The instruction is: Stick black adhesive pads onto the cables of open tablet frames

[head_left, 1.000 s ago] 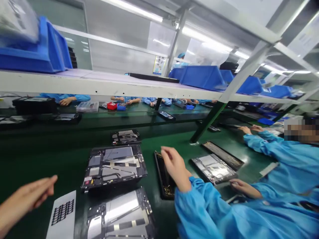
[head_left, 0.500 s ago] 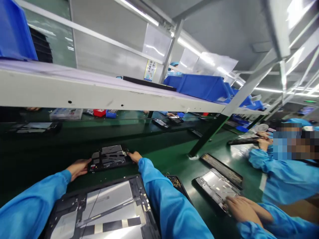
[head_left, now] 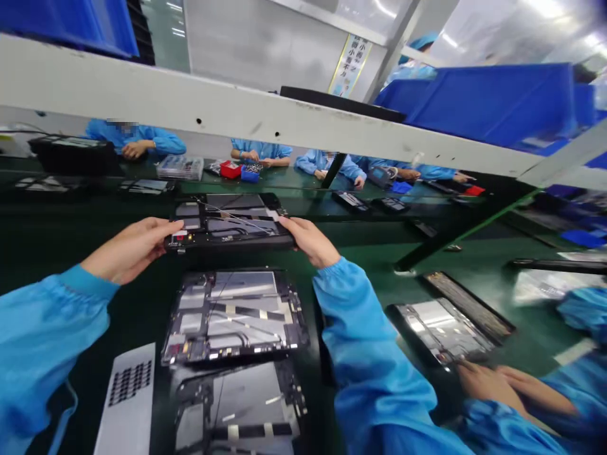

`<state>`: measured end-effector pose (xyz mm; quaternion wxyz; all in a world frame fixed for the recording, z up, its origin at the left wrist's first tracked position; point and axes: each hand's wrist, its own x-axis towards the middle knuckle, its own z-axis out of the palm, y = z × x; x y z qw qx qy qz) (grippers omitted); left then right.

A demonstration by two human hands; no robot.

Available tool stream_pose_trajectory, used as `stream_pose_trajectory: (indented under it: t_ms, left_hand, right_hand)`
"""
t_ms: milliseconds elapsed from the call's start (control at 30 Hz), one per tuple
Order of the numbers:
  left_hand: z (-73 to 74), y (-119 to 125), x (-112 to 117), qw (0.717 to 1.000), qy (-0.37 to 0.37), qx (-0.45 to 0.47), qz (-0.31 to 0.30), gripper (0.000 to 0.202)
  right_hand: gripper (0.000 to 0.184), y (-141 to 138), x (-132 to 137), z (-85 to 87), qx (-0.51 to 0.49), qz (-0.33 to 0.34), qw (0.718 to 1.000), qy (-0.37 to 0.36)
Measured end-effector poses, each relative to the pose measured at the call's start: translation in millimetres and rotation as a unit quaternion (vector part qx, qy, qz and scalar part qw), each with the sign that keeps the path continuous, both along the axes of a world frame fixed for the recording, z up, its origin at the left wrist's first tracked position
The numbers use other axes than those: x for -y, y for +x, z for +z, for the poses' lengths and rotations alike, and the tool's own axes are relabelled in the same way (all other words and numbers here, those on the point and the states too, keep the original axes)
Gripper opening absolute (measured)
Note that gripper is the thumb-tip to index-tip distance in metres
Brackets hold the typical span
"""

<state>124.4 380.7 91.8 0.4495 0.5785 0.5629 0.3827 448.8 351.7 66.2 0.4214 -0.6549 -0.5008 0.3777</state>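
A black open-backed tablet chassis (head_left: 227, 226) is held level above the green bench, gripped at both ends. My left hand (head_left: 130, 248) closes on its left edge and my right hand (head_left: 310, 240) on its right edge. Both arms are in blue sleeves. Below it a second open chassis (head_left: 234, 316) lies flat on the bench, and a third chassis (head_left: 239, 407) lies nearer to me at the bottom edge. A white sheet with rows of small black pads (head_left: 128, 398) lies to the lower left.
A white shelf beam (head_left: 237, 117) crosses overhead with blue bins (head_left: 474, 101) on it. A co-worker's hands (head_left: 502, 385) rest by another chassis (head_left: 441, 332) and a long black tray (head_left: 467, 306) at right. Several people in blue sit across the far bench.
Both my hands reached out to the far chassis, took hold of its ends and lifted it off the bench. The view has tilted down and left.
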Motion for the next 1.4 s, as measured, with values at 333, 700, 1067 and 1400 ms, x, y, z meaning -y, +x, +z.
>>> stream_pose_trajectory:
  t_ms: [333,700,1067,1400]
  left_hand:
    - [-84.5,-63.5,312.5,0.997,-0.058,-0.036,-0.039,0.064]
    - [-193.5,-46.2,313.7,0.985,0.044,-0.161,-0.049,0.052]
    - [-154.8,-42.8,144.1,0.976,-0.201,0.074,0.031,0.091]
    - [-156.9,-20.3,36.4,0.965,-0.207,0.152,0.047,0.074]
  right_hand:
    - [0.044,-30.4,364.0,-69.5,0.079,-0.137,0.979,0.125]
    - [0.043,-50.4,341.7,-200.3,0.121,-0.053,0.989,0.073]
    - [0.059,-20.9,172.1,-163.5,-0.235,-0.053,0.971,-0.005]
    - [0.037,-56.0,58.4,-154.8,-0.289,-0.026,0.957,-0.009]
